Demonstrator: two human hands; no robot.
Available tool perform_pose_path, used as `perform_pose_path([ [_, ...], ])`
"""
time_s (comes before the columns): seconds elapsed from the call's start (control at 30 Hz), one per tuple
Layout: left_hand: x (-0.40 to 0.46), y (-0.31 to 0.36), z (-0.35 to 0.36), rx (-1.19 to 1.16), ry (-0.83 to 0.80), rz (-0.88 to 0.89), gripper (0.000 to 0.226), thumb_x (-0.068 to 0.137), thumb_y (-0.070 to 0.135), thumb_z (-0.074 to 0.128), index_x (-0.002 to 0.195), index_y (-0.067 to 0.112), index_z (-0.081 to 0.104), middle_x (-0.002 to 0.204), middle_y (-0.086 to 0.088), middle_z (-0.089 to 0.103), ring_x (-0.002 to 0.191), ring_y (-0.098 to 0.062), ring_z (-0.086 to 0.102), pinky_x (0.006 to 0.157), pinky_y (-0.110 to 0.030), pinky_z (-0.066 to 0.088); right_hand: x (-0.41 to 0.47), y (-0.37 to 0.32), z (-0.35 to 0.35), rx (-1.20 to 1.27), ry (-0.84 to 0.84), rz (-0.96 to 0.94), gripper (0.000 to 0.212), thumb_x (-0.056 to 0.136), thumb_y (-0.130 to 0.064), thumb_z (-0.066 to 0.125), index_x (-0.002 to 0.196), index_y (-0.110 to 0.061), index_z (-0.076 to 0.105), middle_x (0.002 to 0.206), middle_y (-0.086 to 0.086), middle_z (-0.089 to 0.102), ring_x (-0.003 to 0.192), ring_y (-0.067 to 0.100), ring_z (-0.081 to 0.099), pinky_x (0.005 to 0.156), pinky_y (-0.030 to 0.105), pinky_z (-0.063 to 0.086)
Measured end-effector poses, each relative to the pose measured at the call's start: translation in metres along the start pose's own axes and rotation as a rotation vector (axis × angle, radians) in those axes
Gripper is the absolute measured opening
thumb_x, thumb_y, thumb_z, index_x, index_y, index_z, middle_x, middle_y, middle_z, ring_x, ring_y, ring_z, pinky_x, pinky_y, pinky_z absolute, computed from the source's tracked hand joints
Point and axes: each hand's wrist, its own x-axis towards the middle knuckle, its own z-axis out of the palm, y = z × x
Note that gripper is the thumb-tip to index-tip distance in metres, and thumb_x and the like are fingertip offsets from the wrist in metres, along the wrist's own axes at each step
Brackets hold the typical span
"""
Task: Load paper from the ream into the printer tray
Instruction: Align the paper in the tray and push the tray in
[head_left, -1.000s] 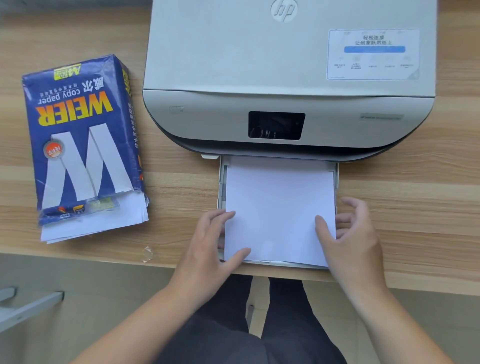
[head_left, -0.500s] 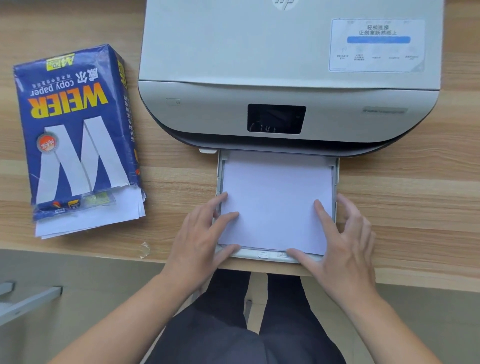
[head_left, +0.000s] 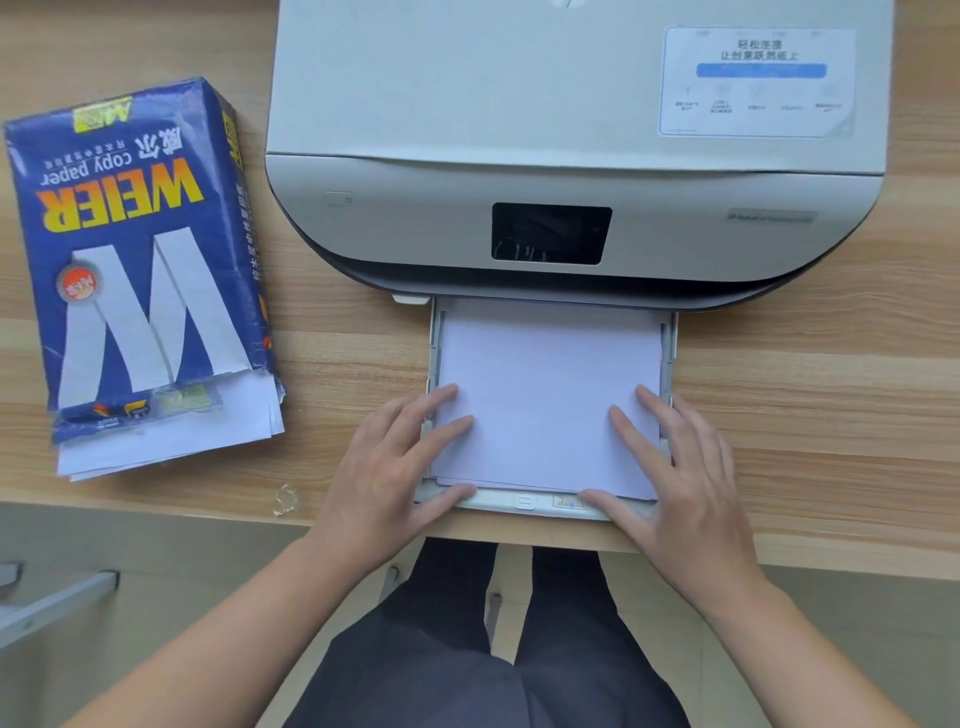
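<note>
Legs: dark trousers (head_left: 483, 670) are seen under the desk edge, so the person is seated straight in front of the tray.

Left hand: the left hand (head_left: 384, 467) is laid flat and open, nothing is gripped; its fingers (head_left: 441, 410) rest on the near left part of the paper and cross the left wall of the tray, and the thumb touches the front lip. It is judged that the stack is pressed down and squared in this way.

Right hand: the right hand (head_left: 685, 478) is spread open in the same manner, with no hold on anything; the fingers lie on the near right part of the paper and the thumb is at the front lip.

Paper: the paper (head_left: 545, 395) lies inside the tray, its far end is hidden under the printer. The near right corner seems to ride slightly over the front lip, so some seating is probably still needed.

Tray: the tray (head_left: 524, 504) is pulled out toward the desk edge, so that sheets can be laid in from above.

Ream: the ream (head_left: 140, 270) is kept on the desk (head_left: 810, 415), well apart to the left, with its torn end toward the person and loose sheets sticking out, so more sheets are easily taken.

Printer: the printer (head_left: 571, 156) stands farthest, with a dark screen (head_left: 550, 234) above the tray.
</note>
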Motion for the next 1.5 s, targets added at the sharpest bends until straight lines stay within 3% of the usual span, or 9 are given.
perform_pose_path([
  [0.37,-0.004,-0.004,0.013,0.031,0.143,0.053,0.050,0.096,0.042,0.073,0.133,0.008,0.073,0.153,-0.008,0.061,0.122,-0.038,0.067,0.095,-0.047,0.062,-0.001,-0.004,0.001,0.050,0.018,0.019,0.077,0.083,-0.057,0.071,0.146,-0.014,0.057,0.160,0.009,0.047,0.151,0.039,0.038,0.114,0.060,0.041],
  [0.5,-0.001,-0.007,0.006,-0.002,0.140,0.042,0.064,0.092,0.044,0.077,0.140,0.004,0.066,0.152,-0.015,0.059,0.117,-0.033,0.067,0.094,-0.044,0.060,0.010,-0.017,-0.010,0.313,0.079,0.298,0.090,0.085,-0.051,0.072,0.157,-0.012,0.038,0.165,0.002,0.033,0.148,0.017,0.038,0.119,0.043,0.037],
  [0.57,0.000,-0.009,0.003,-0.025,0.123,0.008,0.076,0.089,0.048,0.079,0.146,0.002,0.059,0.157,-0.017,0.053,0.127,-0.032,0.064,0.101,-0.043,0.058,0.017,-0.021,-0.011,0.418,0.103,0.438,0.089,0.089,-0.046,0.071,0.160,-0.013,0.031,0.165,-0.002,0.028,0.151,0.016,0.034,0.122,0.043,0.035],
  [0.73,0.008,-0.008,0.001,-0.017,0.029,-0.152,0.104,0.091,0.068,0.060,0.164,0.002,0.025,0.173,-0.010,0.027,0.157,-0.022,0.030,0.130,-0.037,0.023,0.030,-0.023,-0.004,0.420,0.171,0.536,0.073,0.093,-0.035,0.072,0.153,-0.007,0.043,0.157,0.005,0.035,0.146,0.021,0.033,0.122,0.040,0.031],
  [0.9,0.017,0.002,0.001,-0.170,0.040,-0.203,0.092,0.099,0.061,0.049,0.168,0.010,0.016,0.175,0.002,0.014,0.157,0.013,-0.009,0.129,-0.015,-0.003,0.033,-0.029,0.002,0.401,0.214,0.541,0.064,0.096,-0.033,0.068,0.151,-0.009,0.047,0.153,0.002,0.043,0.139,0.016,0.033,0.113,0.028,0.027],
  [1.0,0.016,0.004,0.007,-0.222,0.060,-0.210,0.090,0.100,0.058,0.050,0.168,0.010,0.016,0.176,0.002,0.013,0.160,0.007,-0.003,0.132,-0.020,0.002,0.034,-0.033,0.002,0.420,0.228,0.538,0.061,0.098,-0.026,0.066,0.153,-0.010,0.045,0.155,0.001,0.044,0.141,0.016,0.034,0.113,0.024,0.025],
  [1.13,0.017,0.004,0.013,-0.264,0.140,-0.206,0.081,0.101,0.048,0.054,0.165,0.005,0.027,0.175,-0.005,0.025,0.162,-0.017,0.024,0.133,-0.037,0.019,0.033,-0.033,0.003,0.383,0.240,0.475,0.060,0.097,-0.017,0.066,0.153,-0.007,0.046,0.155,0.005,0.046,0.142,0.018,0.038,0.109,0.001,0.018],
  [1.37,0.016,0.010,0.018,-0.298,0.199,-0.204,0.077,0.099,0.043,0.061,0.161,0.004,0.037,0.172,-0.007,0.030,0.162,-0.013,0.024,0.131,-0.049,0.026,0.040,-0.042,0.001,0.561,0.300,0.589,0.056,0.094,-0.011,0.067,0.148,-0.009,0.052,0.151,-0.002,0.049,0.144,0.015,0.040,0.118,0.028,0.032],
  [1.5,0.014,0.006,0.017,-0.280,0.191,-0.151,0.081,0.095,0.046,0.067,0.159,0.003,0.041,0.171,-0.012,0.032,0.162,-0.015,0.025,0.131,-0.050,0.026,0.037,-0.037,-0.003,0.558,0.246,0.552,0.061,0.090,-0.010,0.071,0.148,-0.011,0.051,0.150,-0.005,0.047,0.144,0.017,0.040,0.117,0.029,0.032],
])
